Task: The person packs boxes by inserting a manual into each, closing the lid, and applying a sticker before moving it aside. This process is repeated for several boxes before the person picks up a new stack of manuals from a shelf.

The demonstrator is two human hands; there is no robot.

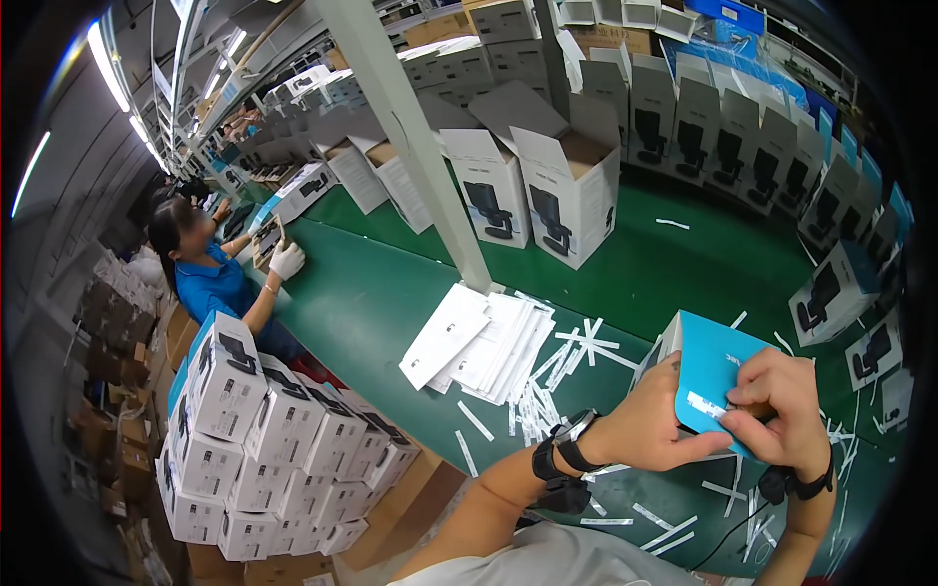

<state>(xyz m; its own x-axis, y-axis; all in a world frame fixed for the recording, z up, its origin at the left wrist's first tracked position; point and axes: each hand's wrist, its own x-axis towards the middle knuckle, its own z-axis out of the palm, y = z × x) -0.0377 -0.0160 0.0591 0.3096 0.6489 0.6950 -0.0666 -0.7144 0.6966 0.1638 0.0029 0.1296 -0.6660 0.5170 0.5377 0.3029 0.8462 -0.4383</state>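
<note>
A small carton point(713, 356) with a blue lid is between my hands, slightly tilted above the bench. My left hand point(650, 410) grips its left side, fingers partly hidden behind the lid, thumb along the front edge. A whitish sticker strip point(705, 405) lies at the lid's front edge. Beside it, my right hand point(782, 405) is closed, thumb and curled fingers pressed against the lid at the strip's right end. Whether they pinch the strip itself is hidden. To the left, a stack of white printed sheets point(489, 342) sits among loose paper strips point(542, 415).
A pillar point(415, 146) rises from the green bench point(366, 283). Open cartons point(572, 195) stand beyond it, and more boxes line the far right. White boxes point(230, 391) are stacked at the lower left. A co-worker in blue point(215, 288) handles something at the left.
</note>
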